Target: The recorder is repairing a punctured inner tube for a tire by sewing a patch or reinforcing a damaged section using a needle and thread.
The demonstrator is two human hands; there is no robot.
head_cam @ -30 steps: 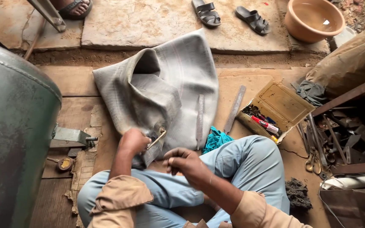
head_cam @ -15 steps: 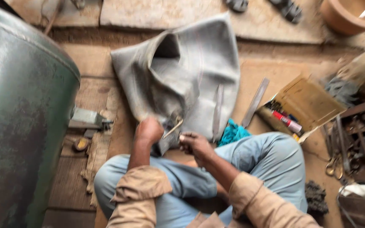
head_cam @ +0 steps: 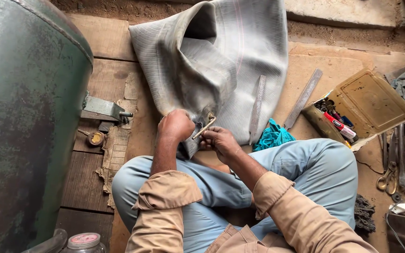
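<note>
rubber tube (head_cam: 240, 61) — worn wooden floor (head_cam: 104, 47), open-air workshop

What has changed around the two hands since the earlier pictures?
The camera came closer and tilted down, so the sandals and basin left the view. The left hand still grips the grey inner tube, and the right hand still holds the brass valve stem. The metal file lies unmoved.

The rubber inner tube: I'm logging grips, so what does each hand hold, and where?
The left hand grips the grey rubber inner tube at its near edge. The right hand pinches the lower end of a slim brass-coloured valve tool.
</note>
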